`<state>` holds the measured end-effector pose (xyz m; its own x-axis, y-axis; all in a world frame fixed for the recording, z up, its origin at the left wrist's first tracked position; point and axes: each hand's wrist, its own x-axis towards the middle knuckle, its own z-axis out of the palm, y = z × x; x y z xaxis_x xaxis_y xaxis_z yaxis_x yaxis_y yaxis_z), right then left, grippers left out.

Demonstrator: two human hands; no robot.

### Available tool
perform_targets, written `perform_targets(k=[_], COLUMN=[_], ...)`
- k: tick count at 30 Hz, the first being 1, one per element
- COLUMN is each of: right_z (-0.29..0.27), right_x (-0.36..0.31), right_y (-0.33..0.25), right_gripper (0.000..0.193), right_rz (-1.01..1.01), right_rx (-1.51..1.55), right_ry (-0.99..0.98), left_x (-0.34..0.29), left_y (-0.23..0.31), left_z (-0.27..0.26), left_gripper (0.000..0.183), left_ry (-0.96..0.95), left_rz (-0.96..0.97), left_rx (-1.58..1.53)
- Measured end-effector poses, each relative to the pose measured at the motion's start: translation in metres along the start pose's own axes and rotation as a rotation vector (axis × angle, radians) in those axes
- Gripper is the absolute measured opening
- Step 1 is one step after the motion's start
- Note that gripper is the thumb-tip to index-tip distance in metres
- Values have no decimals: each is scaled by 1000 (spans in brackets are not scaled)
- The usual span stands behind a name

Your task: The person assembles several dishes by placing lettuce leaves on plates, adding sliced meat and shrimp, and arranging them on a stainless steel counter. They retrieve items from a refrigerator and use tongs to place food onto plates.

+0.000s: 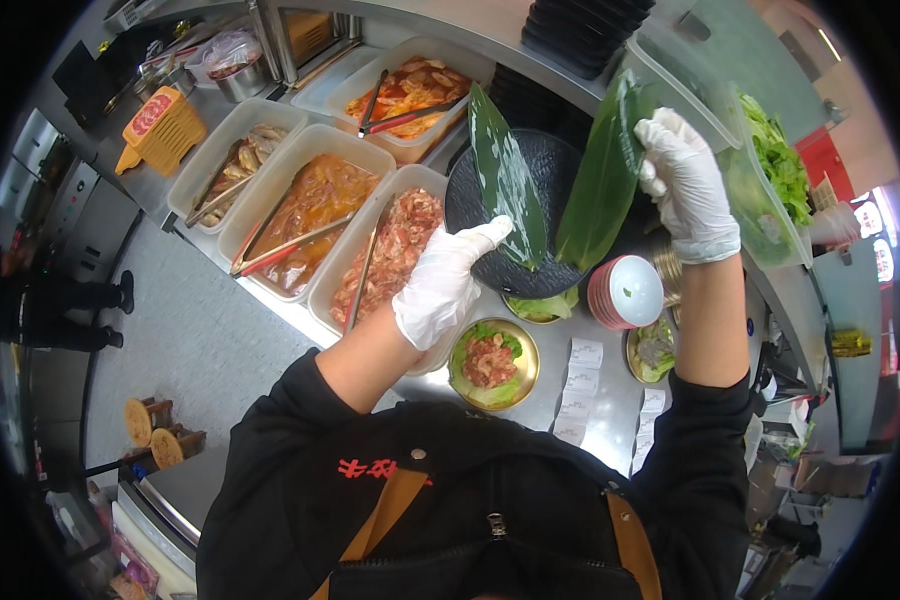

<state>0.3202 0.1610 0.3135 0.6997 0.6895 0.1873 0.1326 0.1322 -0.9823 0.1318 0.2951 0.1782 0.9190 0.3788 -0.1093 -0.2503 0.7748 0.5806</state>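
My left hand (pixel 442 283), in a white glove, is closed at the near-left rim of a round black plate (pixel 480 265). Its thumb presses on a long green leaf (pixel 511 190) with whitish wet streaks, which lies across the plate; the other fingers are mostly hidden. A second broad green leaf (pixel 602 180) hangs upright over the plate's right side. Pinched around that leaf's right edge is my gloved right hand (pixel 688 185). Near the plate stand a gold dish (pixel 528 385) with lettuce and raw meat and a stack of pink-and-white bowls (pixel 625 292).
Tubs of sliced raw meat (pixel 395 245), marinated meat (pixel 315 200) and red-sauced meat (pixel 415 85), with tongs, stand left. Right are a tub of lettuce (pixel 775 165), a gold dish of greens (pixel 652 350) and paper slips (pixel 578 390). Black trays (pixel 580 35) are stacked behind.
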Motion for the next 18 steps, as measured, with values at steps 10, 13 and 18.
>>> perform_targets(k=[10, 13, 18], right_z=[44, 69, 47], right_x=[-16, -15, 3], right_y=[-39, 7, 70], right_gripper=[13, 11, 9], right_rz=[-135, 288, 448], right_rx=[-444, -362, 164], right_ry=[165, -253, -319], left_x=[9, 7, 1], left_y=[-10, -14, -6], left_z=[7, 21, 15], left_gripper=[28, 26, 25], left_ry=[175, -25, -11], left_rz=[96, 70, -14], left_rx=[-24, -60, -118])
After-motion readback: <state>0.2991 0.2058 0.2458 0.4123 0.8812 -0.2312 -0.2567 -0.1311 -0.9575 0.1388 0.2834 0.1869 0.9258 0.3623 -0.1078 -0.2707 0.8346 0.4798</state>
